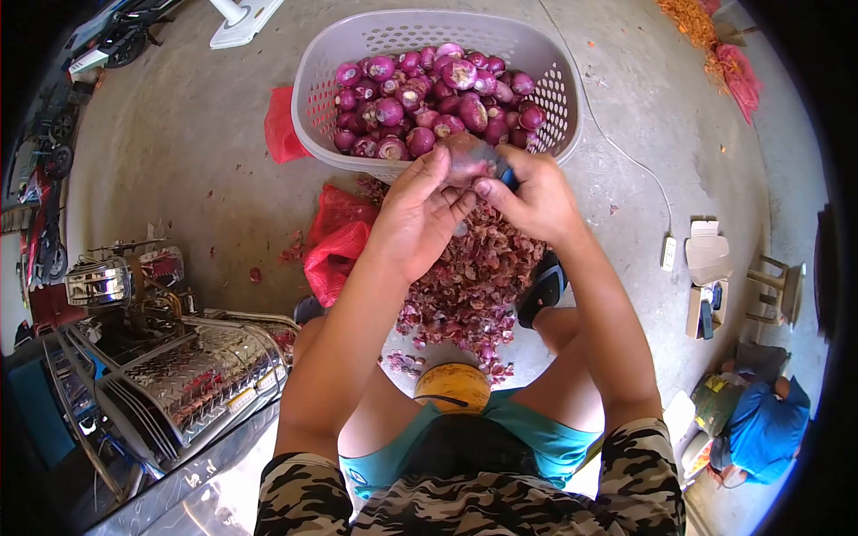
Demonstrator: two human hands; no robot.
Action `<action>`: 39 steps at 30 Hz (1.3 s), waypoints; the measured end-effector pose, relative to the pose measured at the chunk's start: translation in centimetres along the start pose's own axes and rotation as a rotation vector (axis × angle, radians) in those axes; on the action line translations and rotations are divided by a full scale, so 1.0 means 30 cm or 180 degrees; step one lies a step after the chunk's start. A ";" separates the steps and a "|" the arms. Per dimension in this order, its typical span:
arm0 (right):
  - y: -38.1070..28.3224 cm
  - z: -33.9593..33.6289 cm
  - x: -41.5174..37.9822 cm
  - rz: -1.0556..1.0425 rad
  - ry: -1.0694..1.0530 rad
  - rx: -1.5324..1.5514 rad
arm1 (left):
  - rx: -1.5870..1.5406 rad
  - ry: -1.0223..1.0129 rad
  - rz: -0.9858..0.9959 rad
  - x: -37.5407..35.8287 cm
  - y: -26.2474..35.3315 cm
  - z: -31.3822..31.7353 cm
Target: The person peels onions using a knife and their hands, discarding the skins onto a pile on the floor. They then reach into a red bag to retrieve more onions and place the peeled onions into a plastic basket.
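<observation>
A red onion [468, 157] with dull brownish skin is held up in front of the basket's near rim. My left hand [418, 207] cups it from the left, thumb along its side and fingers curled below. On the right, my right hand [534, 195] is closed around a small blue-handled tool [508, 173], its thumb close to the onion. The tool's working end is hidden, and I cannot tell its kind. Just beyond, a grey perforated basket [308, 107] holds many peeled purple onions [420, 98]. Beneath my hands lies a heap of dry onion skins [474, 277].
Red mesh sacking [335, 246] lies left of the skins. A chrome-framed vehicle [192, 375] stands at lower left. A white cord leads to a power strip [668, 254]; beyond are an open cardboard box [706, 259] and a wooden stool [774, 290]. Another person [764, 429] is at lower right.
</observation>
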State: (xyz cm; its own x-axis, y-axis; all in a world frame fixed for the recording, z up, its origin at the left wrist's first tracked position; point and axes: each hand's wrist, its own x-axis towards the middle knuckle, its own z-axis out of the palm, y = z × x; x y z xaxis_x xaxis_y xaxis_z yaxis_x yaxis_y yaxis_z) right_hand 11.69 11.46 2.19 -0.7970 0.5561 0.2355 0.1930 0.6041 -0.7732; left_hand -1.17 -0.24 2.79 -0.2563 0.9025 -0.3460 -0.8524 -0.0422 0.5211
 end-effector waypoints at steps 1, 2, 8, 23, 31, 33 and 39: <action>0.005 0.009 0.001 -0.0119 0.0018 0.0036 | 0.0013 -0.0041 -0.0009 0.002 0.001 -0.008; 0.007 0.015 0.003 -0.0150 0.0019 0.0064 | 0.0025 -0.0082 -0.0017 0.007 0.002 -0.020; -0.004 0.019 0.007 -0.0168 -0.0079 0.0113 | -0.0013 -0.0047 -0.0007 0.003 0.004 -0.024; -0.031 0.017 0.004 -0.0152 -0.0247 -0.0065 | -0.0122 0.0087 0.0326 0.006 -0.011 -0.011; -0.018 -0.020 -0.007 -0.0289 -0.0487 -0.0246 | -0.0238 0.0327 0.0713 0.013 0.062 -0.012; -0.008 -0.022 -0.010 -0.0236 -0.0547 -0.0229 | 0.0178 0.0235 0.0937 0.013 0.066 -0.013; -0.025 -0.042 -0.013 -0.0047 -0.0894 -0.0613 | 0.1216 0.0117 0.1510 0.010 0.065 0.012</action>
State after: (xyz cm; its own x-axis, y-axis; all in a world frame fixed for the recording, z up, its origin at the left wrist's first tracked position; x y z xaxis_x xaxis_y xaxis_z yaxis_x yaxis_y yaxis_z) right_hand 12.57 11.52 3.43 -0.9219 0.3837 0.0537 0.2634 0.7225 -0.6393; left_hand -2.75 0.12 3.99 -0.5894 0.8072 -0.0307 -0.4193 -0.2733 0.8657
